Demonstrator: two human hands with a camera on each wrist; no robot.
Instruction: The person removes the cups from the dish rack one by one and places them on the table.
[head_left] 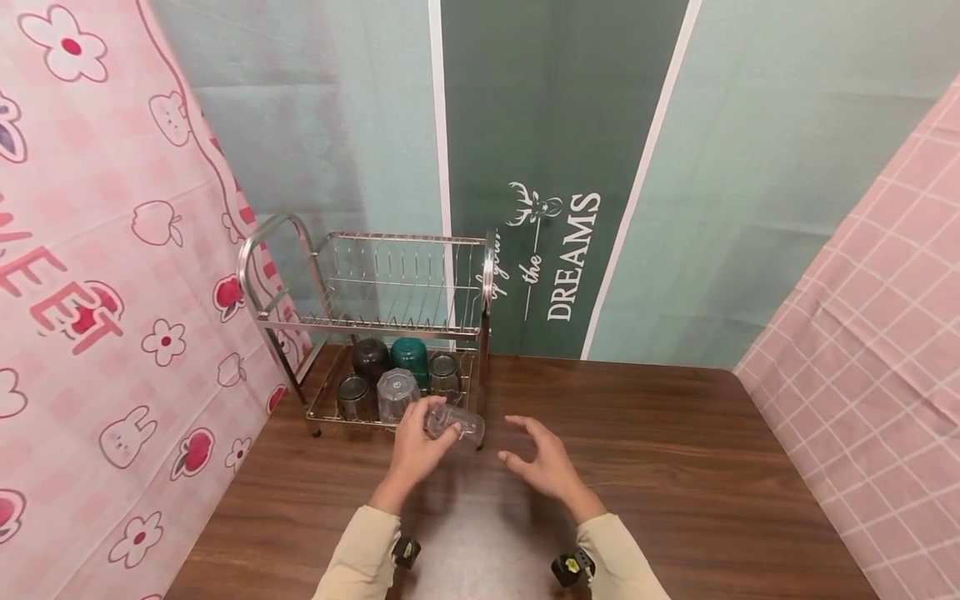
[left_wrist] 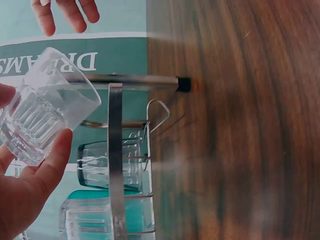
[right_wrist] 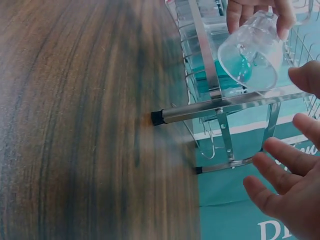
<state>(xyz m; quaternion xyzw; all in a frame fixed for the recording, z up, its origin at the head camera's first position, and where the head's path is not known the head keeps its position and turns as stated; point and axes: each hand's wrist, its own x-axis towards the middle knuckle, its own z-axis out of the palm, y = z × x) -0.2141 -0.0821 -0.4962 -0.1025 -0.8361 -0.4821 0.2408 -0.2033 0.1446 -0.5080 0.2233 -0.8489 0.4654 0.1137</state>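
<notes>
My left hand (head_left: pixel 420 446) grips a clear drinking glass (head_left: pixel 459 423) near its base, in front of the dish rack's right corner. The glass lies tilted on its side with its mouth toward the right; in the left wrist view, fingers and thumb wrap its ribbed lower part (left_wrist: pixel 37 122). To the right of the mouth, my right hand (head_left: pixel 551 462) hovers with fingers spread and holds nothing. Behind, on the rack's lower tier, several upside-down glasses stand: a clear one (head_left: pixel 397 393), a teal one (head_left: pixel 409 358), a dark one (head_left: pixel 371 358) and smoky ones (head_left: pixel 445 375).
The two-tier metal dish rack (head_left: pixel 390 333) stands at the back left of the wooden table (head_left: pixel 660 467), with wire plate slots above. A patterned pink cloth (head_left: pixel 112 275) hangs at the left, a green curtain (head_left: pixel 555 125) behind, and a pink grid cloth (head_left: pixel 885 292) at the right.
</notes>
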